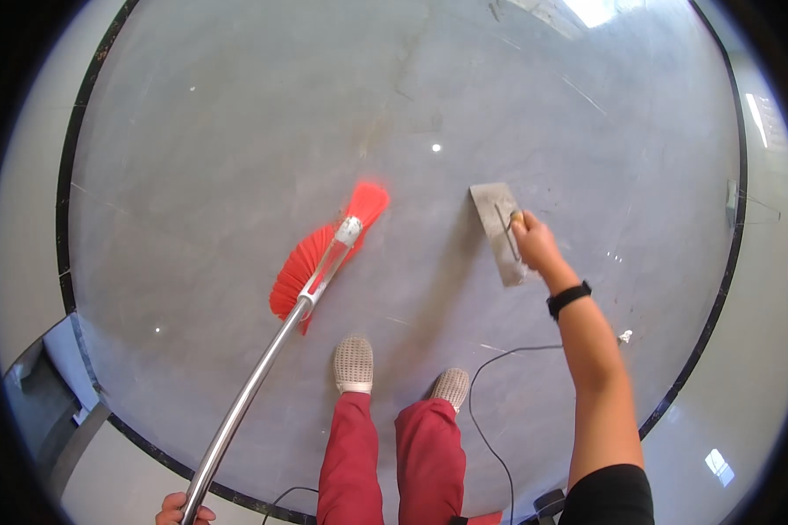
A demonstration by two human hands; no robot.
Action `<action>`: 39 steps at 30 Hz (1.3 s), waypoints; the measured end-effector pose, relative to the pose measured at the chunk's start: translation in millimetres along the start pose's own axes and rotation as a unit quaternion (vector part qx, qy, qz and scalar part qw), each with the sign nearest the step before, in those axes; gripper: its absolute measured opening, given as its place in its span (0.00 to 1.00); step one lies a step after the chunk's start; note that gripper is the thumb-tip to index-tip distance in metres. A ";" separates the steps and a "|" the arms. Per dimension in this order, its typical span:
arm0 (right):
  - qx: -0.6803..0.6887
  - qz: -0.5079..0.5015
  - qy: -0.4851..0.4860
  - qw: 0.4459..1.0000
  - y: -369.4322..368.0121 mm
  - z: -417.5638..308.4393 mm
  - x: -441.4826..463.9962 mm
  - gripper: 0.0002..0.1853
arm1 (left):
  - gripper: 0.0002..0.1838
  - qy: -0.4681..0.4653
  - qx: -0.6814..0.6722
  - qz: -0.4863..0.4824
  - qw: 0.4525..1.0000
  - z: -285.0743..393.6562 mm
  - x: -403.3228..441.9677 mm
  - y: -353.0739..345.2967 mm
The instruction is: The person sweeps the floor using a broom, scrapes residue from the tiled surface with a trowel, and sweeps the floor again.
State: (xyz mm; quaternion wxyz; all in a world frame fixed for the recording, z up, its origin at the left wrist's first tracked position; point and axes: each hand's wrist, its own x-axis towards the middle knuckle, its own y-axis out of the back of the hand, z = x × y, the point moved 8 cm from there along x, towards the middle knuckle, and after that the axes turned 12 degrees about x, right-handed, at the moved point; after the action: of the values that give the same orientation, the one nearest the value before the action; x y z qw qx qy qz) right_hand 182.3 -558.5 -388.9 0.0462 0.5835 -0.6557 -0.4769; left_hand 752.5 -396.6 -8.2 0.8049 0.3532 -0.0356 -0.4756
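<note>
My left hand [173,509], at the bottom left edge, is wrapped round the metal pole of a broom [247,392]. The broom's red bristles [299,267] fan out on the grey floor, left of centre. Out to the right, my right hand [538,243] grips the handle of a flat metal plastering trowel [488,199]. The trowel's blade is held over or against the floor; whether it touches I cannot tell. A gap of bare floor lies between bristles and blade. Part of the trowel's handle is hidden by my fingers.
My two shoes [354,364] stand on the smooth grey floor [263,114]. A thin dark cable [474,394] curves past my right foot. Black skirting [64,188] runs round the room's edge. A dark piece of furniture [39,407] sits at lower left, and a small white scrap [624,336] lies at right.
</note>
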 end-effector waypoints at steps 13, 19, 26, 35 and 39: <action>-0.024 -0.028 -0.063 0.997 -3.6 -59.6 7.3 0.18 | 0.21 -0.007 0.037 -0.044 0.998 6.1 4.9 -4.4; -0.022 0.044 0.057 0.997 -19.5 -4.9 -14.8 0.21 | 0.22 -0.019 0.037 -0.015 0.999 15.9 3.1 -10.9; 0.030 -0.010 -0.175 0.984 -54.6 195.6 -249.4 0.20 | 0.23 -0.035 0.072 -0.024 0.996 8.7 -0.9 0.1; -0.096 -0.136 -0.424 0.890 -96.0 317.8 -486.9 0.16 | 0.13 -0.021 0.033 -0.048 0.998 17.8 -4.1 -9.2; 0.035 -0.134 -0.287 0.948 -75.6 224.2 -421.3 0.18 | 0.08 -0.007 -0.024 -0.065 0.998 23.4 -15.8 -10.7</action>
State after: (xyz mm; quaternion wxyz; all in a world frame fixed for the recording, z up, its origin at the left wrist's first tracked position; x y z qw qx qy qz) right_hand 231.0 -79.2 -352.4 -0.2289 0.5053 -0.5735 -0.6028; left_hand 726.8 -399.8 7.3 0.7806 0.3319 -0.0066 -0.5297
